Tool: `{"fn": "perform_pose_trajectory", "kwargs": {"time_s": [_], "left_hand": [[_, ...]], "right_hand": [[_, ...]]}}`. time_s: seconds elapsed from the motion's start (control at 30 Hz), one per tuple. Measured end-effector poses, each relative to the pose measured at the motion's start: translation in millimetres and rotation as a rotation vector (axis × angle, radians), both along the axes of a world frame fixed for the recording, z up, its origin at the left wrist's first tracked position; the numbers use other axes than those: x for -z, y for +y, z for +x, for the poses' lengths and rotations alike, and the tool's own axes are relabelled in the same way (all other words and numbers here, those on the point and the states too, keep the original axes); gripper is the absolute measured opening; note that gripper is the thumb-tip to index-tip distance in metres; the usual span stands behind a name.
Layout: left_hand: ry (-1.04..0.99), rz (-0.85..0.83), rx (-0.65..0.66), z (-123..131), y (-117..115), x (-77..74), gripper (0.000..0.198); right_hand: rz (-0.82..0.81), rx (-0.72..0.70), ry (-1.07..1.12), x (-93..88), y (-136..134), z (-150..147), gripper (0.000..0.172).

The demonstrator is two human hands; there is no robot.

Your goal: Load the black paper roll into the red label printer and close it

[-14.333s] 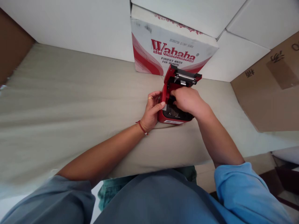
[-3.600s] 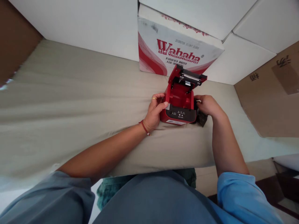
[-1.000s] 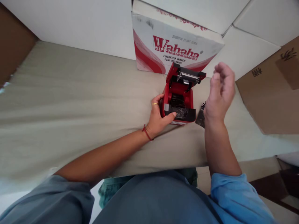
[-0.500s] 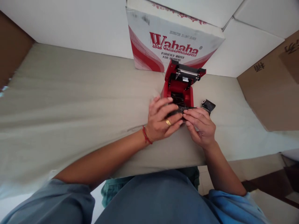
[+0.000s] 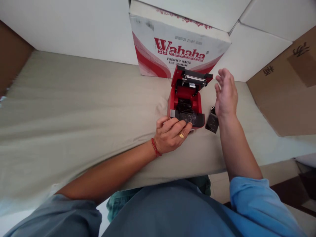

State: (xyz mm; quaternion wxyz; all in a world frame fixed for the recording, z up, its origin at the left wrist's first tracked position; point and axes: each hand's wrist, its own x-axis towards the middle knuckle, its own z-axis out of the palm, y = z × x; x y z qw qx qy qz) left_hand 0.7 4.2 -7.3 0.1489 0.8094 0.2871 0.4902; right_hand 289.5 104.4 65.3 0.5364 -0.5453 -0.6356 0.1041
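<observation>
A small red label printer [image 5: 171, 104] stands on the cloth with its lid [image 5: 195, 78] tilted up and back. Inside its bay lies dark, creased material, and a black strip [image 5: 187, 117] with pale marks runs over the front edge. My left hand [image 5: 171, 133], wearing a ring and a red bracelet, presses its fingertips on that strip at the front. Raised to the right of the lid, my right hand [image 5: 225, 93] holds nothing, its fingers loosely extended. Below it a black roll [image 5: 212, 122] with a pale core and a loose flap lies on the cloth, partly hidden by the wrist.
Behind the printer leans a white and red Wahaha water carton [image 5: 177, 42] against white boxes [image 5: 81, 29]. A brown carton [image 5: 283, 85] stands at the right and another brown surface [image 5: 14, 52] at the far left. The pale cloth [image 5: 86, 98] covers the table up to its front edge.
My right hand has let go of the black strip and moved up and right, opening. My left hand has drawn slightly down, staying on the strip. More of the printer's front shows.
</observation>
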Motion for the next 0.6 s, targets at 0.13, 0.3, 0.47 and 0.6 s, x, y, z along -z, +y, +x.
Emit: {"fn": "perform_pose_trajectory", "kwargs": {"time_s": [0.13,0.3,0.47,0.6], "left_hand": [[-0.043,0.097,-0.036,1,1,-0.1,0.041],[-0.088,0.034,-0.003,2,0,-0.2,0.044],[-0.056,0.109,-0.055,4,-3,0.8,0.045],[-0.018,0.125,-0.088,3,-3,-1.2,0.044]], "right_hand": [[-0.08,-0.236,0.065,-10.6,23,-8,0.089],[-0.117,-0.199,0.012,-23.9,-48,-51,0.086],[-0.076,-0.21,-0.217,-11.6,-93,-60,0.051],[-0.035,-0.195,-0.3,-3.7,-95,-60,0.045]]}}
